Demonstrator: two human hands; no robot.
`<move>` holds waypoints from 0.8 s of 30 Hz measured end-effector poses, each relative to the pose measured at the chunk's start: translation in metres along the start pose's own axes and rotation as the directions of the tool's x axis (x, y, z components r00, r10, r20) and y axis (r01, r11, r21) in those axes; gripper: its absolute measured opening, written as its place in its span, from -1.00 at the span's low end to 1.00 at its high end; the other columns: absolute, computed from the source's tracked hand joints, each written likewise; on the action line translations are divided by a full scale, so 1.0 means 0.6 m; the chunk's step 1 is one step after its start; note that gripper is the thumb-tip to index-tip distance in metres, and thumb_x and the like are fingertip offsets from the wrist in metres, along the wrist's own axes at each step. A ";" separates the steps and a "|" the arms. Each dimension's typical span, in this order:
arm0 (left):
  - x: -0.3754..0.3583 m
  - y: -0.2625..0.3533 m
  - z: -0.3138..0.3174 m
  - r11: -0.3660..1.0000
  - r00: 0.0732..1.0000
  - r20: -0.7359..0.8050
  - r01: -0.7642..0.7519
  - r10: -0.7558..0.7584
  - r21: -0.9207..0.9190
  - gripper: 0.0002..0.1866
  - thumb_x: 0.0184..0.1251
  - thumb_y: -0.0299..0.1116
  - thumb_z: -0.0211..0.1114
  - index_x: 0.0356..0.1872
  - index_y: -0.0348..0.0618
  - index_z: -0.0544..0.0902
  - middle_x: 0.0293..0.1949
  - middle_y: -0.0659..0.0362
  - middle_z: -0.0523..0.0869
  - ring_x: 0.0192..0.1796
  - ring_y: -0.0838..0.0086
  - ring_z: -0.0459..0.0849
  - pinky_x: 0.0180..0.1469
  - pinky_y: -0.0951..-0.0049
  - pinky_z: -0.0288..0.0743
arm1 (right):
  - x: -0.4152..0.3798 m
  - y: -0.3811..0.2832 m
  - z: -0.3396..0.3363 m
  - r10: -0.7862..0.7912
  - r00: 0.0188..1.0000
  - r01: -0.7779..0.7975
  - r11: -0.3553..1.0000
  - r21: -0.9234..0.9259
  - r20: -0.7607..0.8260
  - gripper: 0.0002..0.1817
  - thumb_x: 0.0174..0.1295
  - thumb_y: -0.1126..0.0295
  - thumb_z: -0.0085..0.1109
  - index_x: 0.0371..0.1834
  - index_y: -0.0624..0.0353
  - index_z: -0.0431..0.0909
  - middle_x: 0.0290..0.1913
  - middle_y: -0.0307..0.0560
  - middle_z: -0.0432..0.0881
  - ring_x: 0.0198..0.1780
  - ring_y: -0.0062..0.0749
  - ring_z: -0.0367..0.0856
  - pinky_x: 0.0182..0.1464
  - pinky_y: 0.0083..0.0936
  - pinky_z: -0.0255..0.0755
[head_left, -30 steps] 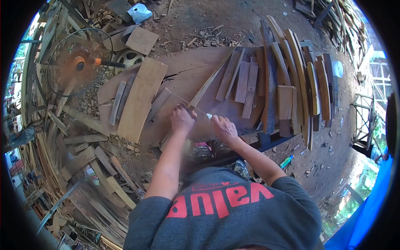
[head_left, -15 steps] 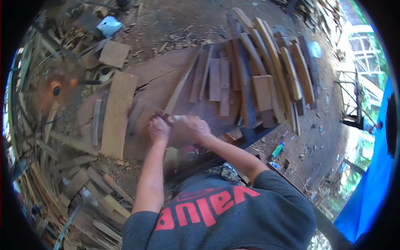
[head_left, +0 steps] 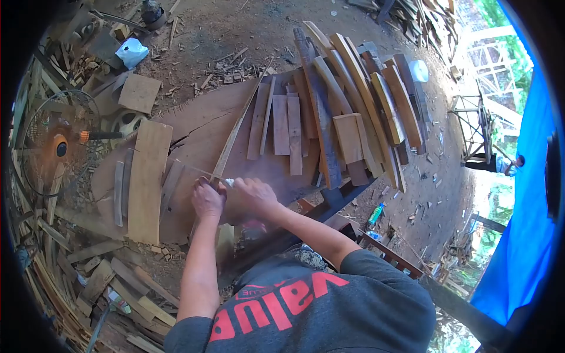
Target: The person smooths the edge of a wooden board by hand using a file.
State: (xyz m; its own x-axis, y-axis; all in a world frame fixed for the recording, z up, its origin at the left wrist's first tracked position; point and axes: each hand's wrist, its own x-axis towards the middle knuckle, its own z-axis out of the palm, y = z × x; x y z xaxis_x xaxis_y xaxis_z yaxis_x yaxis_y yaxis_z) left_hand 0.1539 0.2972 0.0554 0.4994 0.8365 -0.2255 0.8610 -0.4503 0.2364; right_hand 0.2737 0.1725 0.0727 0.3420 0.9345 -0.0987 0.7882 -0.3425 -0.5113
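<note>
A long, narrow wooden strip (head_left: 238, 130) slants over the broad plank worktop (head_left: 203, 103). My left hand (head_left: 208, 199) is closed around the strip near its lower end. My right hand (head_left: 255, 195), just to the right, grips a white handle (head_left: 229, 182). A thin, straight blade runs left from that handle, across the strip beside my left fingers; its exact kind is hard to make out. Left of my hands lie a wide pale board (head_left: 149, 182) and a few narrow pieces.
Several curved and straight wood pieces (head_left: 350, 76) are piled on the worktop's right side. A standing fan (head_left: 60, 149) is at the left, above scrap wood (head_left: 112, 276). A green bottle (head_left: 375, 213) lies on the ground at right, near a blue tarp (head_left: 518, 235).
The whole view has shifted, so the worktop appears farther left and slightly lower. The picture is sharper. Both hands keep their holds on the strip and the white-handled blade.
</note>
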 end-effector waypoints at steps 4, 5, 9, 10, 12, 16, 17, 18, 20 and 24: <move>0.006 0.009 -0.015 0.999 0.999 0.004 0.032 -0.032 -0.009 -0.57 0.12 -0.11 0.22 -0.16 -0.28 0.45 -0.14 -0.09 0.57 0.01 0.05 0.57 -0.04 0.04 0.55 | -0.034 0.027 -0.010 0.009 1.000 -0.008 1.000 -0.013 0.007 -0.82 0.23 0.36 0.02 -0.12 0.04 0.34 -0.37 -0.08 0.56 -0.29 -0.13 0.63 -0.35 -0.21 0.56; 0.007 0.010 -0.016 0.999 0.999 0.018 0.041 -0.041 -0.011 -0.56 0.12 -0.11 0.22 -0.14 -0.28 0.45 -0.13 -0.08 0.57 0.02 0.05 0.56 -0.03 0.05 0.55 | -0.041 0.030 -0.005 0.030 0.999 -0.029 0.999 -0.025 0.030 -0.82 0.22 0.36 0.02 -0.12 0.03 0.34 -0.36 -0.09 0.56 -0.29 -0.14 0.63 -0.35 -0.22 0.56; -0.001 0.001 -0.002 1.000 0.999 0.029 0.029 -0.029 -0.003 -0.54 0.11 -0.11 0.24 -0.12 -0.28 0.45 -0.11 -0.07 0.57 0.03 0.05 0.56 0.01 0.07 0.54 | 0.032 -0.024 0.015 0.020 1.000 -0.020 1.000 -0.005 0.013 -0.82 0.22 0.36 0.02 -0.13 0.02 0.35 -0.37 -0.09 0.56 -0.29 -0.13 0.63 -0.35 -0.21 0.56; 0.001 0.002 -0.003 1.000 1.000 0.020 0.021 -0.021 -0.004 -0.54 0.11 -0.11 0.24 -0.12 -0.28 0.45 -0.11 -0.07 0.57 0.03 0.05 0.56 0.01 0.07 0.54 | 0.043 -0.030 0.023 0.006 1.000 -0.006 1.000 0.010 -0.022 -0.82 0.21 0.36 0.03 -0.13 0.02 0.35 -0.36 -0.09 0.56 -0.29 -0.13 0.64 -0.34 -0.20 0.56; -0.001 0.001 -0.006 0.999 0.998 0.053 0.041 -0.041 0.005 -0.54 0.12 -0.11 0.25 -0.09 -0.27 0.44 -0.09 -0.07 0.57 0.04 0.05 0.55 0.01 0.06 0.54 | 0.039 -0.022 0.023 0.002 0.998 0.000 1.000 0.022 -0.065 -0.82 0.21 0.36 0.03 -0.13 0.02 0.35 -0.36 -0.10 0.57 -0.29 -0.12 0.64 -0.34 -0.19 0.55; -0.003 0.014 -0.017 0.998 0.997 0.046 0.058 -0.057 -0.009 -0.56 0.14 -0.11 0.24 -0.11 -0.25 0.44 -0.08 -0.04 0.56 0.05 0.06 0.55 0.01 0.05 0.54 | -0.086 0.074 -0.002 0.034 0.999 -0.035 0.999 -0.018 -0.025 -0.83 0.22 0.38 0.02 -0.13 0.05 0.37 -0.30 -0.07 0.57 -0.22 -0.10 0.63 -0.25 -0.21 0.54; -0.005 0.011 -0.016 0.999 0.998 0.026 0.050 -0.050 -0.010 -0.57 0.15 -0.11 0.23 -0.13 -0.24 0.43 -0.09 -0.04 0.56 0.05 0.07 0.54 0.00 0.05 0.54 | -0.124 0.087 -0.025 0.063 0.998 -0.062 0.998 -0.031 0.018 -0.82 0.22 0.39 0.02 -0.12 0.06 0.37 -0.29 -0.05 0.57 -0.20 -0.09 0.62 -0.23 -0.20 0.53; -0.007 0.010 -0.016 0.999 0.999 0.005 0.041 -0.041 -0.010 -0.59 0.16 -0.10 0.23 -0.15 -0.22 0.43 -0.09 -0.03 0.56 0.06 0.07 0.54 0.00 0.04 0.53 | -0.151 0.091 -0.044 0.092 0.994 -0.089 0.995 -0.044 0.059 -0.82 0.22 0.39 0.03 -0.12 0.07 0.38 -0.29 -0.04 0.57 -0.19 -0.08 0.62 -0.22 -0.20 0.53; -0.008 0.011 -0.017 1.000 1.000 -0.011 0.020 -0.020 -0.022 -0.60 0.17 -0.10 0.22 -0.18 -0.21 0.41 -0.10 -0.03 0.56 0.06 0.07 0.53 -0.02 0.03 0.53 | -0.179 0.075 -0.067 0.108 0.992 -0.105 0.993 -0.056 0.060 -0.81 0.22 0.38 0.03 -0.11 0.08 0.37 -0.28 -0.03 0.57 -0.17 -0.08 0.62 -0.21 -0.19 0.52; -0.014 0.010 -0.007 0.999 0.996 -0.087 -0.039 0.036 -0.034 -0.60 0.17 -0.09 0.23 -0.18 -0.20 0.40 -0.11 -0.06 0.56 0.03 0.02 0.54 -0.01 0.02 0.52 | -0.198 0.036 -0.103 0.140 0.989 -0.139 0.990 -0.028 0.036 -0.81 0.23 0.38 0.02 -0.11 0.09 0.37 -0.28 0.00 0.58 -0.18 -0.08 0.62 -0.19 -0.18 0.52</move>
State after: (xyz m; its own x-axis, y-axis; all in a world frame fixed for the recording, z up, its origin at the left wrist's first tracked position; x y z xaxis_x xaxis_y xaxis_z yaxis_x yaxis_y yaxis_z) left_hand 0.1543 0.2888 0.0624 0.5197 0.8438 -0.1336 0.8371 -0.4717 0.2770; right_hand 0.2816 0.0479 0.1265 0.4308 0.8800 -0.2000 0.7466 -0.4720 -0.4688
